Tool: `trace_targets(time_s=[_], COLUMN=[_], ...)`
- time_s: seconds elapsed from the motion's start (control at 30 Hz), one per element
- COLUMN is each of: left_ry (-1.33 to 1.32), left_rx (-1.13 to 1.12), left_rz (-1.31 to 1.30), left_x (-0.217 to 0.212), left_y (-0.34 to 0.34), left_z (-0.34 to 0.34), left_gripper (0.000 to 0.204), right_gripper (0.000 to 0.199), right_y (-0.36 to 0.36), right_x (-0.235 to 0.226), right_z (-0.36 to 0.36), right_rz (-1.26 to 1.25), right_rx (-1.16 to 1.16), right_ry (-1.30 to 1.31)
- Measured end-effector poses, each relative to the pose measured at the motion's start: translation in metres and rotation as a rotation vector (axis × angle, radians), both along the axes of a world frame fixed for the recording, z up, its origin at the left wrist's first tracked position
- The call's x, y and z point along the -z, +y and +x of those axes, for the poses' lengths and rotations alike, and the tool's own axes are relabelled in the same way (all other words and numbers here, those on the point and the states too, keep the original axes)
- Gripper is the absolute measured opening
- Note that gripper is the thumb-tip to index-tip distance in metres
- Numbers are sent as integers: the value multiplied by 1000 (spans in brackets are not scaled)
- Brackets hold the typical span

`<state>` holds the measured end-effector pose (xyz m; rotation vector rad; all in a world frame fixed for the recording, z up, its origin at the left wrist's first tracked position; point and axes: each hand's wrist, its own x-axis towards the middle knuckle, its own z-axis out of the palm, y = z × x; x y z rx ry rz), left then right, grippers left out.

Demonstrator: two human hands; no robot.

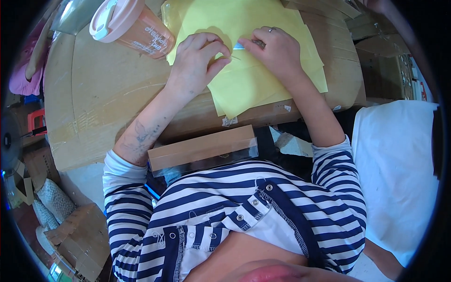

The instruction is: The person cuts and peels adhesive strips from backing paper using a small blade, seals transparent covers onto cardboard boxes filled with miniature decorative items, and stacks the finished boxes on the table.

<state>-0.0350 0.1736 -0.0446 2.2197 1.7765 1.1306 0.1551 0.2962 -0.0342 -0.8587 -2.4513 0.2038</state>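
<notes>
Both hands are over a stack of yellow sheets (258,91) on a cardboard-covered table. My left hand (199,58) is closed in a pinch, thumb against forefinger. From its fingertips juts a thin pale sliver (236,58), too small to name. My right hand (279,52), with a ring on one finger, is closed around a small blue piece (239,46) that shows beyond the thumb. Something small and brownish (259,43) shows among the right fingers; its kind is unclear. The hands are a short gap apart.
A pink lidded tumbler (148,35) stands just left of the sheets. An open cardboard box (204,146) sits between the table edge and my body. White cloth (394,174) covers something at right. Cartons (82,239) lie at lower left. Another person's pink sleeve (26,77) shows at far left.
</notes>
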Motion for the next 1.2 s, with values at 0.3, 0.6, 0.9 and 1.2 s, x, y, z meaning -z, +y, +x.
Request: trace_targets(time_s=[0.3, 0.6, 0.9, 1.2], left_ry=[-589, -557, -99, -110], left_rx=[193, 132, 13, 40], left_rz=[-355, -886, -628, -475], left_x=[-76, -96, -87, -83], left_y=[-55, -132, -141, -161], left_z=[-14, 3, 16, 25], left_gripper=[7, 15, 23, 69], right_gripper=[40, 37, 34, 35], right_y=[4, -3, -4, 1], right_x=[-2, -10, -14, -6], right_z=[1, -2, -6, -3], right_rz=[-103, -108, -68, -32], right_rx=[-38, -50, -3, 24], right_ry=[-118, -139, -154, -162])
